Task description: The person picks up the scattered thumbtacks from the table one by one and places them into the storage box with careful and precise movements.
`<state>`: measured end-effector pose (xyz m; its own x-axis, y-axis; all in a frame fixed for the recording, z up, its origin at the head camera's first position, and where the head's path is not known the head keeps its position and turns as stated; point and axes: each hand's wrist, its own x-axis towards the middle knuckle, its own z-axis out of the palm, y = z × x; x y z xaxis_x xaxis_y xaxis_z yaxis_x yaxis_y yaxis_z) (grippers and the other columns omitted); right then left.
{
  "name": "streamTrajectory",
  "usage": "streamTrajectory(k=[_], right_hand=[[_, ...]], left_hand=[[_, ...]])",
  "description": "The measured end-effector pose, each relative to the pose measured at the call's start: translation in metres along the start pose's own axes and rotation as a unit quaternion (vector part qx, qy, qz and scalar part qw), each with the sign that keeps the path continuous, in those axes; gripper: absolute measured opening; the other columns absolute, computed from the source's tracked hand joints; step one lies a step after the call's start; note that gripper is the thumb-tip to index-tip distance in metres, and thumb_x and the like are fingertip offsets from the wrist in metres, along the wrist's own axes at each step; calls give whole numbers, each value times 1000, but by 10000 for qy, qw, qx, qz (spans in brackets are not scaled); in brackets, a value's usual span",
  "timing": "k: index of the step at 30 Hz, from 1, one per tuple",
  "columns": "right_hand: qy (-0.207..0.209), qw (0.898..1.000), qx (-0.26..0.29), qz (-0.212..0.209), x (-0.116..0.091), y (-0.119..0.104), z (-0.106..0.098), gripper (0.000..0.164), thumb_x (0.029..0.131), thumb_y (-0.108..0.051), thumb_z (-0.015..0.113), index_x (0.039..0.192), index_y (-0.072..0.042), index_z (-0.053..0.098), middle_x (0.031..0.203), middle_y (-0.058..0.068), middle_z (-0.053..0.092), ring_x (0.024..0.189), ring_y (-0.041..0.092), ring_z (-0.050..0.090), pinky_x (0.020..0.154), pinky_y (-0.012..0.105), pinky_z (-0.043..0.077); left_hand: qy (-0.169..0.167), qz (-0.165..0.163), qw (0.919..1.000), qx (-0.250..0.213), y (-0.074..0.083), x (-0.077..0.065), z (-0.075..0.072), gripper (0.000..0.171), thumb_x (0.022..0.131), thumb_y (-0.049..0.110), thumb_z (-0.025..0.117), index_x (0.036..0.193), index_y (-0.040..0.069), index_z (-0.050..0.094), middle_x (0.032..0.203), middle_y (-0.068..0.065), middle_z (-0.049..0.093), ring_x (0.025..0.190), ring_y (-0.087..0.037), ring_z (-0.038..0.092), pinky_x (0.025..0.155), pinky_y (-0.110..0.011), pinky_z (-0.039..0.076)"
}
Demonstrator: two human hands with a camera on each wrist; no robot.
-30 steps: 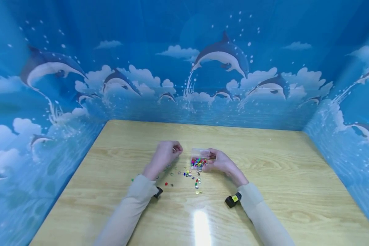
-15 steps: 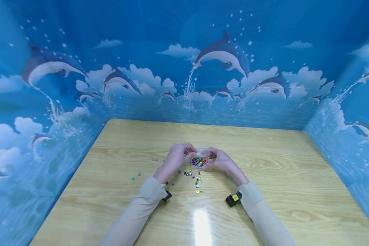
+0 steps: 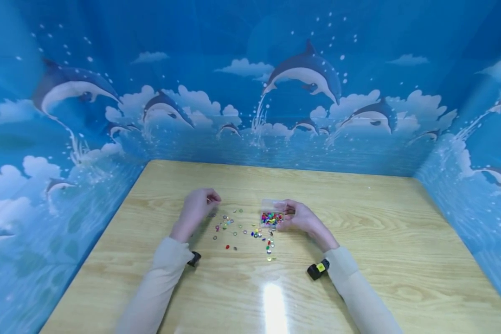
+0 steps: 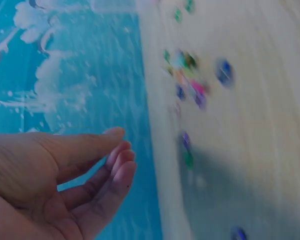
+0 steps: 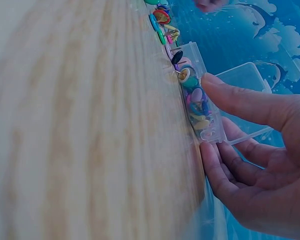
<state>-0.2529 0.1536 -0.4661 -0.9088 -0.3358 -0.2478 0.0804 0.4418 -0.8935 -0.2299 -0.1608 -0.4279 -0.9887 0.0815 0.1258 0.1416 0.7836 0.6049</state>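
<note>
A small clear plastic box with its hinged lid raised stands on the table, filled with colourful thumbtacks. From its right side my right hand grips it, thumb on the front wall and fingers low behind, as the right wrist view shows. My left hand is over the table to the left, beyond the loose thumbtacks. Its fingers are loosely bent with the thumb close to the fingertips, and nothing shows between them in the left wrist view.
More thumbtacks lie scattered in front of the box, a red one apart from the rest. The wooden table is bordered at the back and sides by blue dolphin-print sheets.
My left hand moved right to the box's left edge, then back left past the loose thumbtacks, uncovering several. My right hand has kept its hold on the box.
</note>
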Motion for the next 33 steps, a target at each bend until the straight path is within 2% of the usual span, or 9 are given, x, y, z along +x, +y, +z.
streamTrajectory(k=[6, 12, 18, 23, 28, 33], right_hand=[[41, 10000, 23, 49, -1, 0, 0, 72, 71, 1, 86, 138, -9, 59, 116, 12, 56, 95, 22, 53, 83, 30, 51], [37, 10000, 24, 4, 0, 1, 0, 72, 71, 0, 87, 137, -9, 59, 120, 12, 58, 99, 23, 55, 86, 30, 52], [37, 9999, 93, 27, 1, 2, 1, 72, 69, 1, 87, 136, -8, 60, 118, 12, 58, 96, 22, 54, 83, 30, 52], [13, 9999, 143, 53, 0, 1, 0, 72, 70, 2, 86, 137, -9, 59, 115, 11, 56, 92, 21, 52, 81, 29, 51], [8, 9999, 108, 48, 0, 0, 0, 72, 71, 1, 86, 137, -8, 59, 112, 10, 56, 93, 21, 52, 82, 29, 51], [11, 10000, 65, 5, 0, 0, 0, 72, 72, 0, 86, 138, -8, 59, 114, 11, 56, 96, 22, 53, 84, 30, 51]], left_hand=[[-215, -394, 9979, 466, -20, -7, 0, 5, 86, 4, 78, 89, 2, 74, 82, -8, 71, 76, -22, 65, 77, -38, 56], [-237, -378, 9976, 538, -27, -9, 5, 8, 83, 8, 82, 84, 6, 74, 76, -3, 69, 71, -18, 62, 73, -36, 51], [-158, -388, 9976, 556, -26, -9, 5, 5, 85, 6, 79, 85, 5, 74, 78, -5, 70, 72, -20, 62, 74, -38, 52], [-85, -19, 9994, 346, -7, -7, 10, 5, 86, 2, 76, 90, 4, 74, 83, -7, 73, 78, -22, 67, 78, -38, 57], [-337, 340, 9988, -114, 30, -3, 21, 6, 91, 0, 71, 96, 4, 73, 90, -6, 73, 84, -20, 69, 77, -33, 60], [-536, 691, 9955, -365, 65, 2, 35, 7, 91, 1, 72, 96, 6, 73, 92, -5, 74, 84, -17, 70, 76, -27, 60]])
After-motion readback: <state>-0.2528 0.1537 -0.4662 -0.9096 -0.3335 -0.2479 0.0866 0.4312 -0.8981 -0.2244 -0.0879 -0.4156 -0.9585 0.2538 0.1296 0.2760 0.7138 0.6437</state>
